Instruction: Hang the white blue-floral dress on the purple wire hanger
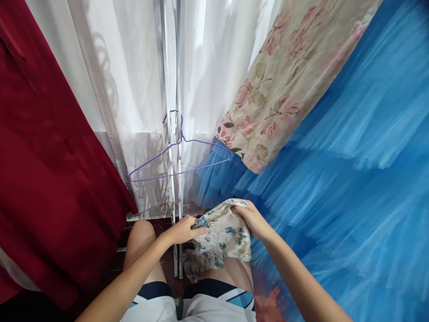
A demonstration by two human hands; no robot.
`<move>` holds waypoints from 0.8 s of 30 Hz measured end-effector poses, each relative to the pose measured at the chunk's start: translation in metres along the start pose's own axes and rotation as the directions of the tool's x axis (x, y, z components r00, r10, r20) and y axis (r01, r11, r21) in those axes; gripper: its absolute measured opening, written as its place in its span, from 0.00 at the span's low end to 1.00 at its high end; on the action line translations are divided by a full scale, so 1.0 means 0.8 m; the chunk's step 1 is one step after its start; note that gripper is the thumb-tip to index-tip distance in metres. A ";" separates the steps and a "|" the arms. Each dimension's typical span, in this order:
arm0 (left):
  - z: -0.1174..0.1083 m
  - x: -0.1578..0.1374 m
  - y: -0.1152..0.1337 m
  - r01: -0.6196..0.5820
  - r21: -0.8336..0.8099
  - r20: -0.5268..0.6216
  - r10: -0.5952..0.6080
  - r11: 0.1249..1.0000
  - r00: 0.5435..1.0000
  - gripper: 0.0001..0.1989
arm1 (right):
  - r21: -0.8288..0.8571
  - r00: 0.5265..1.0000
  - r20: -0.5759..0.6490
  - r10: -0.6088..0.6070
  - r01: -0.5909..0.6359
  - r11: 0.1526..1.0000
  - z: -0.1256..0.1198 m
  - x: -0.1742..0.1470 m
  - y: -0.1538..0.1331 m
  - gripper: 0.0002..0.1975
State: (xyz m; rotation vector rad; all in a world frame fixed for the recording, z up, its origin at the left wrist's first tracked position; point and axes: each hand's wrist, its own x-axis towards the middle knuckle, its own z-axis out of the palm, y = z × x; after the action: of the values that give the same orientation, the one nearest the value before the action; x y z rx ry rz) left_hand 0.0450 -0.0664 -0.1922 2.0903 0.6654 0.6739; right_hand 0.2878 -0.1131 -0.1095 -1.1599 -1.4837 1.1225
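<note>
Between my hands hangs a white garment with a blue and green floral print, bunched above my thigh; its exact kind does not show. My left hand pinches its left edge, thumb on top. At the upper right edge, my right hand grips the cloth with the thumb in front and the fingers partly hidden behind it. A purple wire hanger hangs bare on the metal rack just beyond the garment. Something grey-brown and fluffy shows below the garment's left side.
White metal rack poles rise in the middle, before a white curtain. Dark red cloth hangs at left. On the right hang a beige floral garment and a blue layered tulle garment. Dark floor lies below.
</note>
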 end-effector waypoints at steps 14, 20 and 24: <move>-0.232 -0.157 -0.017 0.238 0.589 -0.337 -0.032 0.772 0.941 0.15 | -0.449 0.876 0.010 -0.483 0.435 0.780 0.030 0.115 -0.051 0.08; -0.332 -0.126 0.019 0.313 0.566 -0.526 0.042 0.762 0.850 0.18 | -0.590 0.936 0.031 -0.352 0.301 0.749 0.067 0.163 -0.043 0.13; -0.339 -0.093 0.060 0.158 0.578 -0.461 0.161 0.801 0.873 0.14 | -0.663 0.930 0.000 -0.367 0.274 0.696 0.075 0.159 -0.032 0.18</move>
State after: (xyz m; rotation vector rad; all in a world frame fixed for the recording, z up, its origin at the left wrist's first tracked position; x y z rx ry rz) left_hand -0.1773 0.0061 -0.0285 2.5081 1.3100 1.1330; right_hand 0.2071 0.0012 -0.0788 -1.3221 -1.9538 0.2500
